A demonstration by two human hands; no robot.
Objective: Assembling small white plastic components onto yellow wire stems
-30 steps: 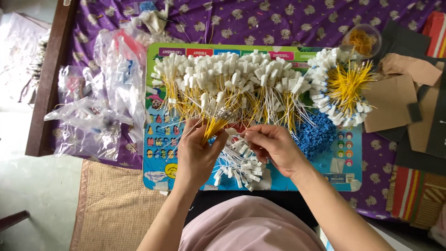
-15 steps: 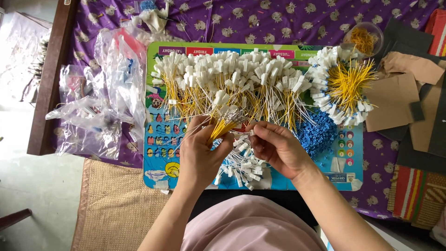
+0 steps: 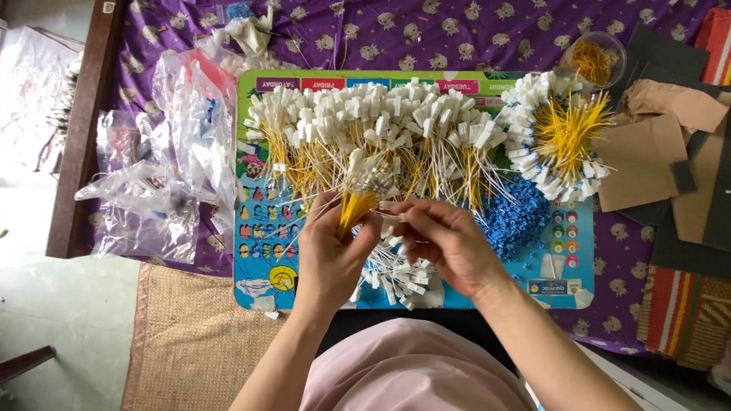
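Head camera looks down at two hands working over a bright board [image 3: 263,251] with little pictures on it. The board lies on a purple cloth [image 3: 426,30] with small animal shapes.

The left hand [image 3: 331,255] is closed around a bunch of yellow wires [image 3: 355,204]. The yellow ends stick up out of the fist, just above the thumb. The right hand [image 3: 449,243] pinches one thin white wire piece [image 3: 390,216] between thumb and finger, right beside the bunch. The two hands almost touch.

Under the hands lies a small pile of white tags [image 3: 400,274] on thin wires. Above the hands sits a big heap of yellow wires with white ends [image 3: 373,129], spread across the top of the board. To the right is a round ring of the same wires [image 3: 560,137], yellow in the middle and white outside. A pile of small blue bits [image 3: 514,217] lies below that ring, near the right hand.

Clear plastic bags [image 3: 167,167] lie to the left of the board. Brown card pieces [image 3: 647,160] lie to the right. A clear bowl [image 3: 594,61] with yellow bits stands at the top right
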